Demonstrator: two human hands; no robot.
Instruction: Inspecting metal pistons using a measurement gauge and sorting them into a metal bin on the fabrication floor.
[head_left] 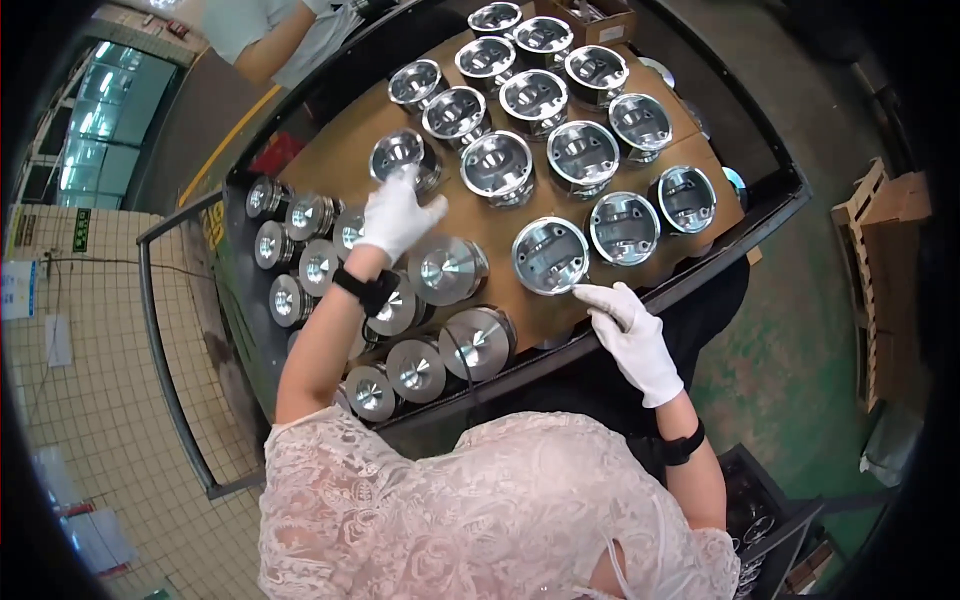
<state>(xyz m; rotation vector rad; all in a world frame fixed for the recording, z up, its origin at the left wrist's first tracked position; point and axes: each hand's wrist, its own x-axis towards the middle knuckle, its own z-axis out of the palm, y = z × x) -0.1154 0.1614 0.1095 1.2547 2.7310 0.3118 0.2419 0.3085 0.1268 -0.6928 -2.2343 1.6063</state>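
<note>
My left hand (400, 213), in a white glove, reaches over the cart with its thumb spread away from the fingers. Its fingertips overlap the near rim of a shiny metal piston (393, 150); whether they press on it I cannot tell. At the cart's near edge my right hand (634, 343), also gloved in white, has its fingers stretched toward the left. Their tips lie beside the lower rim of another piston (550, 256), which stands with its hollow side up. Neither hand holds anything that I can see.
Brown cardboard (500, 235) lines the dark-framed cart (745, 235). Several hollow-side-up pistons (583, 158) stand at centre and right; several flat-topped ones (447, 270) fill the left. Beyond the far edge is another person's arm (280, 40). A wooden pallet (868, 290) stands at right.
</note>
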